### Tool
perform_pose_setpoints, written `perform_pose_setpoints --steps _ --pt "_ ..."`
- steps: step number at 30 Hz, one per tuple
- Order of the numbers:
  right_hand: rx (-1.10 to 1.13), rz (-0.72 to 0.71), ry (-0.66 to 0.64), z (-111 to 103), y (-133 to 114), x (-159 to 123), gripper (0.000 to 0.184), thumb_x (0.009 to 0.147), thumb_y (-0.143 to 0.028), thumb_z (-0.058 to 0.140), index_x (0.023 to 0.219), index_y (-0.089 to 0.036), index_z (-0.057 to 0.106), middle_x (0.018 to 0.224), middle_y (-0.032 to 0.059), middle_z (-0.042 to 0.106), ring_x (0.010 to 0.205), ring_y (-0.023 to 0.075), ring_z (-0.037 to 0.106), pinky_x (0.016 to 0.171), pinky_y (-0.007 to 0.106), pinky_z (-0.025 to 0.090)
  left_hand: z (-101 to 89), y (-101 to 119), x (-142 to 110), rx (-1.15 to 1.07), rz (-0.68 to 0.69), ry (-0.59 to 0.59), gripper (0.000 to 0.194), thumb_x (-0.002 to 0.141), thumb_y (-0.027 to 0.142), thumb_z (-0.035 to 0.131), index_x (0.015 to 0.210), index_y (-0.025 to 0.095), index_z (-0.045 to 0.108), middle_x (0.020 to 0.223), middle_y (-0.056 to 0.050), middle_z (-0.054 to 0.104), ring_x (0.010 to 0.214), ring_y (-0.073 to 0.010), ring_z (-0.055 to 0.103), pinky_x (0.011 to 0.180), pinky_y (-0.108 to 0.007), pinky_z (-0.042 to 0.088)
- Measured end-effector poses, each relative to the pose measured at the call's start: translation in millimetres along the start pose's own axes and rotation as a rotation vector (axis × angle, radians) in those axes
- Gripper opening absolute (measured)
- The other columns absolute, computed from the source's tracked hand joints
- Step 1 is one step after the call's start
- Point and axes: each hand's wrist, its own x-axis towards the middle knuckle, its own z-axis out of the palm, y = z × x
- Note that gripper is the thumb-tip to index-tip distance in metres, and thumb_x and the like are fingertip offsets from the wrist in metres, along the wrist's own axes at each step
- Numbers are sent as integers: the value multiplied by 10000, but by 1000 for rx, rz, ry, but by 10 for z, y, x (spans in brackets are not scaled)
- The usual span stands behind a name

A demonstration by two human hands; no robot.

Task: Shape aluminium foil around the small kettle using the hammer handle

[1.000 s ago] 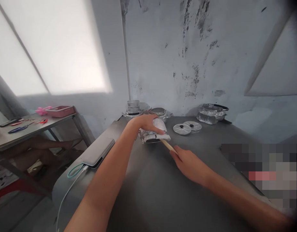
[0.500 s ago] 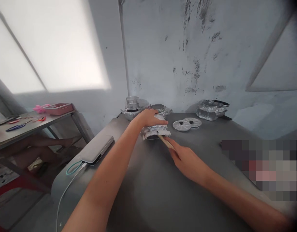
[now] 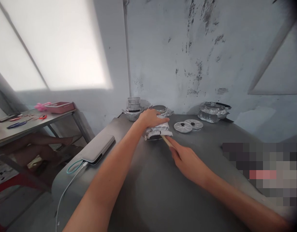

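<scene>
Through my head view, the right hand [image 3: 187, 158] has slid up the wooden handle [image 3: 166, 140] over the last second and holds it closed in its fingers, a finger lying nearer the wrapped bundle [image 3: 160, 127]. The left hand [image 3: 150, 118] rests over the bundle's top, its thumb now higher; its fingertips are hidden, so I can't tell how firmly it grips. The bundle sits above the bench [image 3: 148, 180], left of two lids [image 3: 183, 130]. I judge the closer hold gives me finer control.
</scene>
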Motion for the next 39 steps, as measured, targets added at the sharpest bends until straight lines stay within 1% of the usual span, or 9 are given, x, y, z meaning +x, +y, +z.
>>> perform_pose_setpoints --steps 5,8,13,18,21,26,29,35,39 --pt "22 2 -62 26 18 8 486 961 -270 308 1445 -319 328 1083 72 683 1024 234 635 886 327 424 3 -29 15 -9 -11 -1 781 772 808 363 1264 246 591 1295 -44 563 1128 -337 526 907 -358 408" --pt "20 5 -64 34 16 9 488 962 -278 313 1447 -335 315 1046 60 694 975 229 653 854 320 438 2 -36 25 4 -16 -14 790 768 820 341 1253 251 597 1297 -39 562 1124 -334 529 905 -365 411" --pt "-14 -16 21 30 -9 6 509 960 -274 306 1460 -358 268 1065 43 691 959 222 656 839 311 438 1 -49 28 -22 -61 -10 869 742 847 339 1291 210 561 1293 -67 562 1104 -340 544 849 -357 446" --pt "-12 3 -76 18 2 8 462 953 -283 329 1409 -341 379 1009 41 706 903 214 668 800 299 447 26 -65 46 -32 -90 19 851 730 843 367 1270 220 577 1271 -68 580 1084 -326 561 871 -350 437" --pt "-8 0 -63 6 -5 15 478 959 -283 313 1430 -361 336 976 35 708 856 208 673 780 301 450 39 -64 60 -22 -81 32 840 727 844 371 1228 213 608 1251 -72 593 1074 -327 567 883 -351 431" --pt "0 -29 37 13 -18 19 523 955 -247 317 1467 -341 261 1054 48 693 940 208 659 836 304 436 49 -79 72 -14 -89 35 834 712 861 361 1202 237 616 1236 -58 602 1071 -318 569 880 -343 432" --pt "10 -12 -12 28 -6 17 501 952 -244 327 1448 -319 322 1062 60 693 980 217 650 853 303 432 60 -87 83 -10 -93 47 850 716 862 354 1225 228 600 1245 -65 595 1075 -314 567 891 -343 425" --pt "27 8 -49 11 -20 17 472 953 -246 325 1417 -315 380 1030 55 705 976 219 654 866 305 427 -22 -22 29 -31 -50 -73 897 703 890 322 1296 251 535 1313 -74 542 1152 -348 513 907 -367 409" --pt "-1 -7 -46 6 -22 19 501 947 -221 329 1436 -332 342 983 48 711 915 208 668 813 281 430 -167 24 -63 -43 8 -199 975 619 887 459 1396 303 386 1404 -85 438 1199 -370 460 885 -417 433"
